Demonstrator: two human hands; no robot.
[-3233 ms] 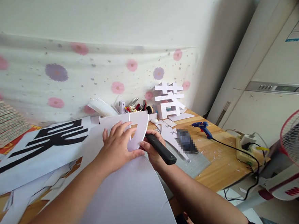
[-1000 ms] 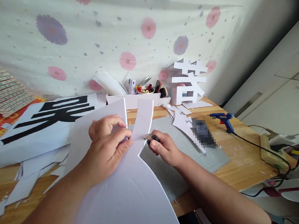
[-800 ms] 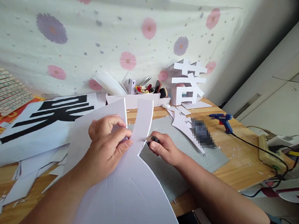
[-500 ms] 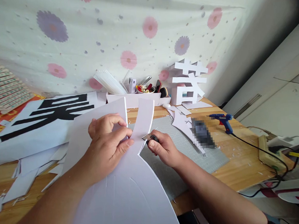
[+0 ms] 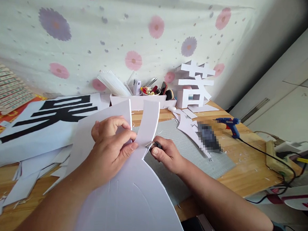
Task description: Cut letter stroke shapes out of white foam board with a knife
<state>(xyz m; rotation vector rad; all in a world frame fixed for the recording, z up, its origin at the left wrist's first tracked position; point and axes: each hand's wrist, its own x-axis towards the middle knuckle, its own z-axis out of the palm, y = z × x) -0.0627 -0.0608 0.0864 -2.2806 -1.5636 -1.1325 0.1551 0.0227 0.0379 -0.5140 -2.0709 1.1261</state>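
The knife (image 5: 154, 145) is dipped slightly lower than before, in the closed grip of the right hand (image 5: 168, 157), laid crosswise over the desk (image 5: 239, 173), blade pointed left into the white sheet (image 5: 128, 201), which is pinched by the left hand (image 5: 111, 146).

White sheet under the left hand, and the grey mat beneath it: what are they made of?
White sheet: probably foam board or stiff card, matte; the cut edge shows thickness and the slit strip stands without drooping. Grey mat: likely vinyl or rubber cutting mat, matte, faint grid lines. Left hand pins the sheet; right hand grips a knife.
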